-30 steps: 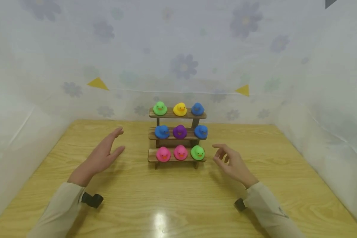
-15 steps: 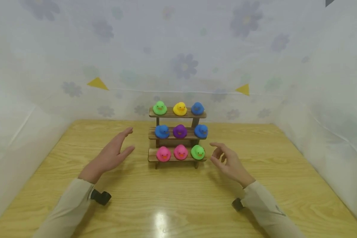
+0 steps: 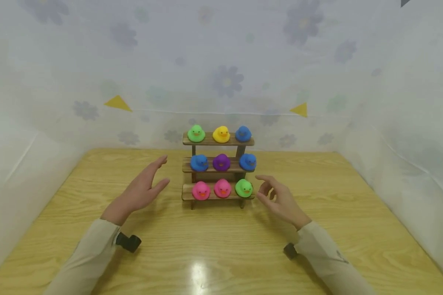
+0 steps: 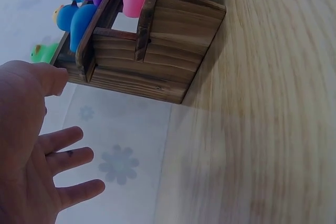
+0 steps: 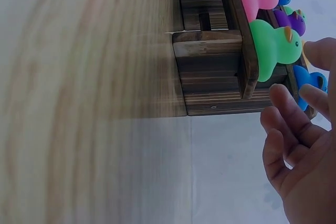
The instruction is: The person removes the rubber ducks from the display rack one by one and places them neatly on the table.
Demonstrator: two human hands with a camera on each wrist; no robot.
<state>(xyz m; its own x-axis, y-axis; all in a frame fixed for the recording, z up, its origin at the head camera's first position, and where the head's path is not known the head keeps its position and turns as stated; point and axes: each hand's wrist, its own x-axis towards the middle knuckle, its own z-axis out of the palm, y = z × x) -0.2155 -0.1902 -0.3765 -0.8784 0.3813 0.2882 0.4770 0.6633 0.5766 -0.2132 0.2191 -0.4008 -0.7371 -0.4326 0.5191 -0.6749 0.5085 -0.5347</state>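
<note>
Starting on the left: the left hand (image 3: pixel 136 190) is spread wide over the table (image 3: pixel 192 233), thumb well off from the fingers, holding nothing. Its wrist cam gives you the palm side, three fingers fanned out, plus the rack's wooden side, which the head cam barely catches. The hand overlaps the rack's end there, but from the head there's a clear gap.

Just right of that hand is the wooden rack (image 3: pixel 214 197), between both hands, with nine ducks on three shelves. Going across, top: green duck (image 3: pixel 196 134), yellow duck (image 3: pixel 221 135), blue duck (image 3: pixel 243 134). Middle: another blue, purple duck (image 3: pixel 221 163), one more blue. Bottom: two pink ducks (image 3: pixel 201 191), then a second green one.

Then the right hand (image 3: pixel 282 203): fingers loosely bent, thumb and index a bit apart, nothing in there. That bottom green one sits just left of its fingertips, not touching as far as the head cam shows. The right wrist cam gets it side-on, while the head cam sees its front.
</note>
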